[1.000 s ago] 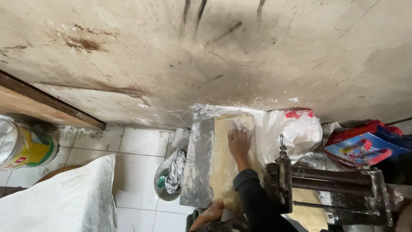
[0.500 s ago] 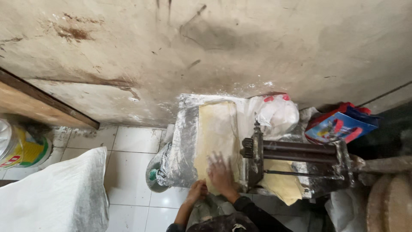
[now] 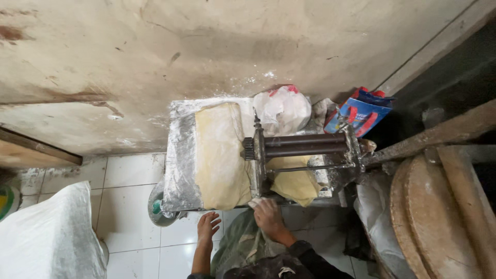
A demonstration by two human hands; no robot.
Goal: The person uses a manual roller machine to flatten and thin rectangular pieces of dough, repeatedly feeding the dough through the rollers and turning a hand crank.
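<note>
While one dough sheet [image 3: 219, 155] lies flat on the floured desk [image 3: 181, 170], another hangs from the roller [image 3: 302, 147]; right hand [image 3: 268, 216] rests at its base, left hand [image 3: 207, 227] open, empty.

The person is wearing a dark sleeve reaching the wrist of the right hand [image 3: 268, 216]; the left hand [image 3: 208, 226] and its forearm are showing bare.

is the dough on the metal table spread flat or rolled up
Spread flat. The dough sheet lies as one long pale strip along the floured metal table, beside the roller machine, with no roll or fold showing.
</note>
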